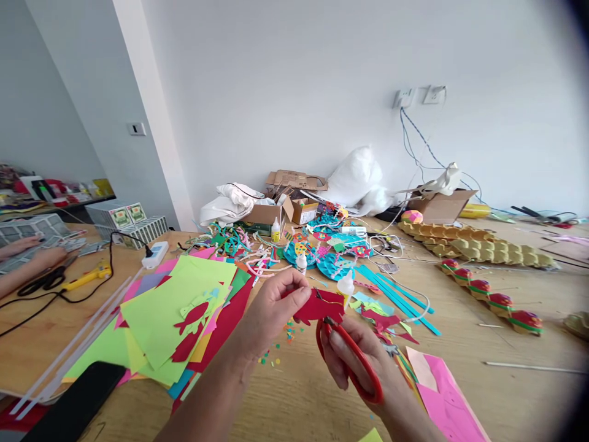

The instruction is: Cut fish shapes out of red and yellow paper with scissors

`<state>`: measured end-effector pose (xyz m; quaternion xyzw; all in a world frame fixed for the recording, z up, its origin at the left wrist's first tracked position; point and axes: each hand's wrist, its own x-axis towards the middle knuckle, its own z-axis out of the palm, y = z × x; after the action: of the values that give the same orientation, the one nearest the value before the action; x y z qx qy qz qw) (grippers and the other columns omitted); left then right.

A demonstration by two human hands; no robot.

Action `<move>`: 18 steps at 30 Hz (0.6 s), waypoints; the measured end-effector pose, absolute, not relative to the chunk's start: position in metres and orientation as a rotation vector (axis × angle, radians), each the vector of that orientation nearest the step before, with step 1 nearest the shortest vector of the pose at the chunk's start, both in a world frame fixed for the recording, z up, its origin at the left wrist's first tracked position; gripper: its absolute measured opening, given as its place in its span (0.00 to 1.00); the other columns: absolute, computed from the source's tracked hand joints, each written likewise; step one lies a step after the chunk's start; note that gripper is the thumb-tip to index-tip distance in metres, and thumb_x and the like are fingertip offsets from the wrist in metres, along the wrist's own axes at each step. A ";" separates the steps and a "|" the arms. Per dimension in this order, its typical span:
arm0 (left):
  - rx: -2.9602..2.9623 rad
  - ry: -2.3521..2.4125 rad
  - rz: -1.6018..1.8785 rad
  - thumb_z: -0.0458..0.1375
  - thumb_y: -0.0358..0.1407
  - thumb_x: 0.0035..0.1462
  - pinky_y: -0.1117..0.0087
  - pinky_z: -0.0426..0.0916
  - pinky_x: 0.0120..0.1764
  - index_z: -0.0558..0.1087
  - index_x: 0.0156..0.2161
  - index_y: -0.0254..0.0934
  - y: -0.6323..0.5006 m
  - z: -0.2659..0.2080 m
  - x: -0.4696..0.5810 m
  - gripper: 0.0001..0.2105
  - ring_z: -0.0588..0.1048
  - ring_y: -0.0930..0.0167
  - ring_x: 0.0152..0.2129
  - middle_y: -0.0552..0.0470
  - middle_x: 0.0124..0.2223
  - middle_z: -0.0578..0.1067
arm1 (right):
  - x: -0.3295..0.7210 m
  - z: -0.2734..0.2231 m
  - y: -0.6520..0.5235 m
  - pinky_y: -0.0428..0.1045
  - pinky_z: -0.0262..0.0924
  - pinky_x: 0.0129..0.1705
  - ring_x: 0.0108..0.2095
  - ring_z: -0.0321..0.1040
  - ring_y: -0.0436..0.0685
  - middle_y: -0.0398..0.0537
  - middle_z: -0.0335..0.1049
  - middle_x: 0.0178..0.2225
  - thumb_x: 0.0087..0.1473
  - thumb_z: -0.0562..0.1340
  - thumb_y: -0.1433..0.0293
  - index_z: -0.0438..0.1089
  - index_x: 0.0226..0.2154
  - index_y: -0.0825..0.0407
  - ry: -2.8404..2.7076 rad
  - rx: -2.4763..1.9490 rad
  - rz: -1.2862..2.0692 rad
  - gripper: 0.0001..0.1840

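Red paper in left hand, scissors at its edge

Paper sits around frame center, just above the counter. Left hand: thumb and fingers pinched narrow on the paper's left end. Right hand: fingers curled through the red handles, blades up against the paper's lower right part. Blade gap: can't tell.

Just behind the paper: glue bottle, with a smaller bottle to its left. Right of center: red scraps, blue strips above them. Lower right: pink sheet. Center left: fanned pile of colored sheets, red fish-shaped cutout lying on top. Lower left: black phone.

Right side: painted egg-carton row, bare cartons behind it. Left edge: co-worker's hands over a gray tray, yellow glue gun nearby. Upper middle: cardboard box, white bag against the wall.
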<state>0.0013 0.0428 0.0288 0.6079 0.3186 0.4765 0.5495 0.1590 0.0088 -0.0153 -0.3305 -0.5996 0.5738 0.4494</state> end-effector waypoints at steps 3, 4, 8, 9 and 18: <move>1.282 0.730 1.141 0.57 0.38 0.51 0.77 0.57 0.25 0.65 0.30 0.36 0.040 0.028 0.010 0.07 0.62 0.78 0.21 0.58 0.25 0.66 | 0.156 -0.013 0.007 0.42 0.40 0.16 0.12 0.46 0.44 0.36 0.55 0.11 0.53 0.57 0.53 0.59 0.21 0.52 -1.428 -0.821 1.375 0.21; 1.223 0.715 1.150 0.58 0.38 0.50 0.77 0.57 0.24 0.65 0.31 0.36 0.040 0.027 0.013 0.08 0.63 0.78 0.21 0.57 0.25 0.67 | 0.155 -0.013 0.006 0.42 0.41 0.17 0.13 0.47 0.44 0.36 0.55 0.11 0.53 0.57 0.53 0.59 0.22 0.52 -1.399 -0.816 1.359 0.21; 1.015 0.597 1.199 0.59 0.40 0.49 0.77 0.59 0.24 0.64 0.34 0.37 0.039 0.021 0.023 0.11 0.64 0.78 0.20 0.57 0.27 0.70 | 0.151 -0.016 0.006 0.43 0.41 0.16 0.12 0.48 0.44 0.36 0.55 0.12 0.52 0.58 0.53 0.59 0.22 0.52 -1.274 -0.795 1.322 0.20; 0.999 0.577 1.208 0.59 0.40 0.49 0.76 0.59 0.25 0.65 0.34 0.37 0.038 0.019 0.025 0.11 0.65 0.78 0.21 0.57 0.26 0.70 | 0.150 -0.017 0.005 0.42 0.42 0.16 0.12 0.48 0.44 0.36 0.56 0.12 0.52 0.58 0.53 0.59 0.21 0.52 -1.261 -0.801 1.320 0.20; 1.115 0.673 1.381 0.57 0.34 0.51 0.75 0.59 0.27 0.68 0.28 0.35 0.038 0.017 0.030 0.05 0.63 0.77 0.21 0.57 0.24 0.66 | 0.146 -0.017 0.002 0.42 0.42 0.17 0.13 0.48 0.44 0.35 0.56 0.13 0.52 0.58 0.54 0.59 0.23 0.52 -1.290 -0.812 1.390 0.20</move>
<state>0.0303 0.0377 0.0168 0.4776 0.2881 0.5914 0.5824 0.1460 0.0023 -0.0170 -0.3376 -0.5367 0.5781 0.5136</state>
